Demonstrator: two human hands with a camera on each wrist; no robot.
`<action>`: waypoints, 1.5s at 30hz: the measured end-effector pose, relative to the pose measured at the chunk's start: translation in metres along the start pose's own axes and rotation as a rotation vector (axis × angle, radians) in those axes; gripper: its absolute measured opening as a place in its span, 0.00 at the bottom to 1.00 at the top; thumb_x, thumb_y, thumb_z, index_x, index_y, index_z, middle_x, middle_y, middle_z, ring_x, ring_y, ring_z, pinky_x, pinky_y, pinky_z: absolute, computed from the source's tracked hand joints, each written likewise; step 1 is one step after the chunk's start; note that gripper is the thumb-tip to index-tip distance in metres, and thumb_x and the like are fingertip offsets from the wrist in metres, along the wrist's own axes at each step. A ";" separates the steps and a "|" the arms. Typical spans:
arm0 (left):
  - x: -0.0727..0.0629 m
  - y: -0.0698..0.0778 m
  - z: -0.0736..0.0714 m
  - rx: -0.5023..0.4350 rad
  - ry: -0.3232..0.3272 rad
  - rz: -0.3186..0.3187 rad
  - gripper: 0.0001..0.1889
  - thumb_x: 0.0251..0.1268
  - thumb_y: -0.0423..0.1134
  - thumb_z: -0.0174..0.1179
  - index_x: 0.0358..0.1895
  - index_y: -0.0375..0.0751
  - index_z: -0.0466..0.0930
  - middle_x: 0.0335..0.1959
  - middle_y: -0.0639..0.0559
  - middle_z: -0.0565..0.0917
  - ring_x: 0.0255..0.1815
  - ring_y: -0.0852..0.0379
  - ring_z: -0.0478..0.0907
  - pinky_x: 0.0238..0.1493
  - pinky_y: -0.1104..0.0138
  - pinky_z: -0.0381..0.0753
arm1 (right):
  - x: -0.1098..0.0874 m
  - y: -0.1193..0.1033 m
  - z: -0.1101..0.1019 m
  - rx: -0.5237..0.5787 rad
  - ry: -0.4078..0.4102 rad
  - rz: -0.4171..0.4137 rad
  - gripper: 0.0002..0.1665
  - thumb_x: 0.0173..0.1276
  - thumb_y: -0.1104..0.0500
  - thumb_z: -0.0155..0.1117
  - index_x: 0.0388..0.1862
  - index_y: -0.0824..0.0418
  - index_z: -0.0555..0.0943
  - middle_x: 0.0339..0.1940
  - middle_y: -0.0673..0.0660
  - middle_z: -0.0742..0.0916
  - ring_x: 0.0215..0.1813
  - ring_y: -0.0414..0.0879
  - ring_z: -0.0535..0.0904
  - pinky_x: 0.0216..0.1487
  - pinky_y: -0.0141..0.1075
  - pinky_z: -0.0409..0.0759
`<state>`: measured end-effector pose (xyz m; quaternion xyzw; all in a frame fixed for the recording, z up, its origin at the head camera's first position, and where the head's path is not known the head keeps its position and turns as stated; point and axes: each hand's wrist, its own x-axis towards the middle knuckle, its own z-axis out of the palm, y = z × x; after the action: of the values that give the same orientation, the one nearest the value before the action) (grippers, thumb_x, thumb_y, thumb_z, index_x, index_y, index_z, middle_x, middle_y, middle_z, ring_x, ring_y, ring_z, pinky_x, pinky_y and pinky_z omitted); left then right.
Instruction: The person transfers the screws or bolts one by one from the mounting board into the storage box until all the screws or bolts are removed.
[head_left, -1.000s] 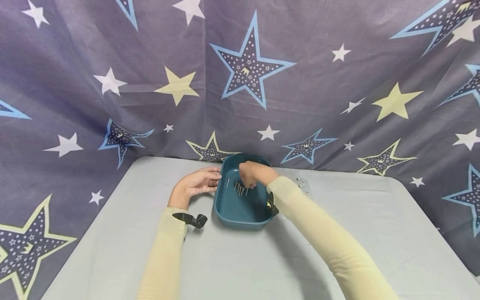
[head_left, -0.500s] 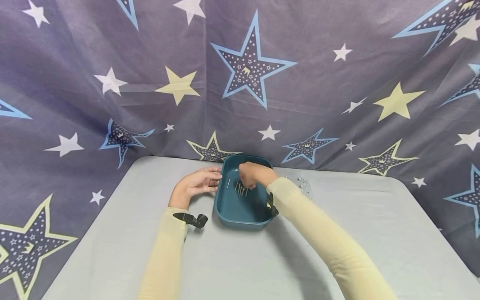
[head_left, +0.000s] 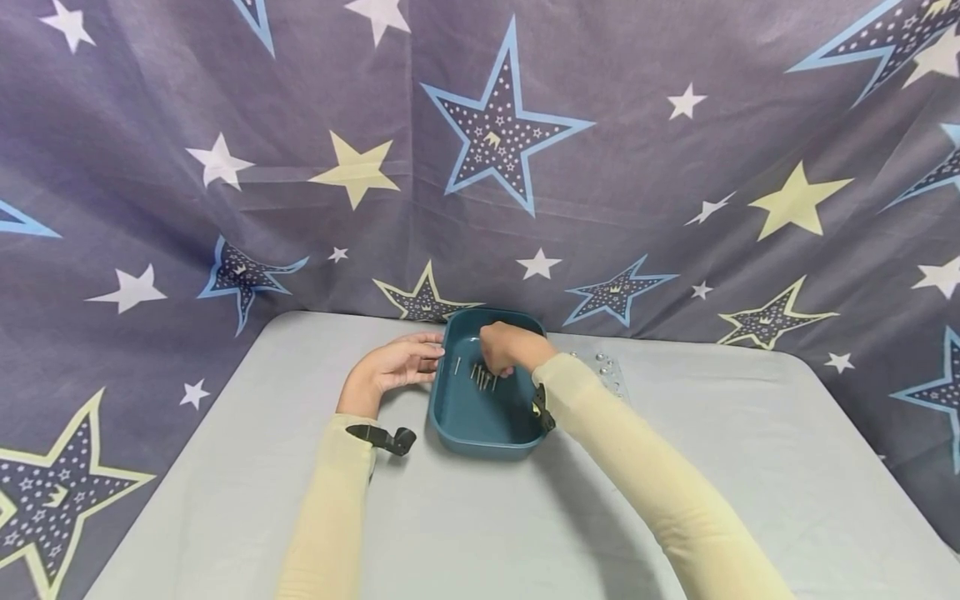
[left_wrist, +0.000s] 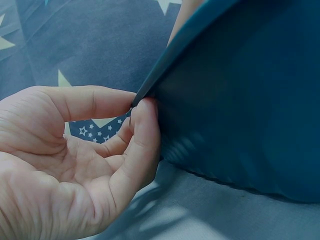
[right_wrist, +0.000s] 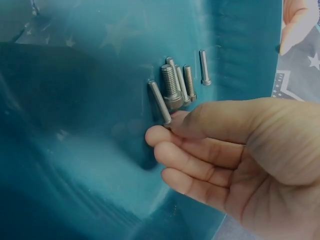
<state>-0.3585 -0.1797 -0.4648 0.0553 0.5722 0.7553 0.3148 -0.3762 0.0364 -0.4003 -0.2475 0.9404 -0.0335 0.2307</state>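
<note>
A teal, rounded rectangular bin (head_left: 487,421) stands at the back middle of the table. Its left rim is pinched by my left hand (head_left: 397,364), with the thumb on the rim and the fingers against the outer wall, as the left wrist view shows. Inside the bin, my right hand (head_left: 506,348) pinches the head end of a slim metal screw (right_wrist: 159,101) between thumb and forefinger. Just beyond the fingertips lies a small group of metal screws, among them a thick threaded one (right_wrist: 170,85). One more slim screw (right_wrist: 204,68) lies apart, nearer the left wall.
Behind the right forearm lies a transparent piece with small shiny round spots (head_left: 613,377), partly hidden by the sleeve. A grey cloth covers the table (head_left: 457,525). The star-patterned curtain (head_left: 480,233) hangs right behind the bin.
</note>
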 end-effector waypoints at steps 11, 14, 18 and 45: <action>0.000 0.001 0.000 0.005 -0.006 0.009 0.18 0.77 0.28 0.46 0.66 0.32 0.60 0.36 0.55 0.83 0.35 0.62 0.81 0.38 0.70 0.83 | 0.005 -0.003 0.000 0.014 -0.020 0.046 0.17 0.67 0.74 0.56 0.20 0.59 0.74 0.19 0.56 0.84 0.29 0.52 0.87 0.20 0.29 0.72; 0.000 0.001 0.001 0.008 -0.005 0.009 0.17 0.77 0.27 0.46 0.65 0.33 0.61 0.35 0.55 0.83 0.35 0.63 0.82 0.38 0.70 0.83 | 0.006 -0.003 0.002 0.012 -0.019 0.055 0.17 0.68 0.73 0.56 0.21 0.59 0.74 0.17 0.54 0.82 0.34 0.54 0.90 0.19 0.28 0.72; -0.001 0.001 0.002 0.006 -0.002 0.010 0.15 0.77 0.27 0.46 0.63 0.34 0.62 0.35 0.56 0.83 0.34 0.63 0.82 0.37 0.70 0.83 | 0.006 -0.004 0.003 0.016 -0.020 0.063 0.17 0.68 0.74 0.56 0.20 0.59 0.74 0.17 0.54 0.82 0.35 0.55 0.90 0.19 0.29 0.72; 0.000 -0.002 -0.002 0.004 -0.001 0.000 0.13 0.78 0.27 0.46 0.60 0.37 0.64 0.34 0.56 0.83 0.33 0.63 0.81 0.38 0.69 0.82 | 0.003 -0.009 0.005 0.037 0.003 0.102 0.12 0.66 0.74 0.59 0.27 0.60 0.74 0.25 0.55 0.83 0.35 0.51 0.91 0.21 0.29 0.75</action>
<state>-0.3589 -0.1814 -0.4671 0.0564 0.5738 0.7540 0.3147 -0.3723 0.0267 -0.4046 -0.1948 0.9515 -0.0394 0.2350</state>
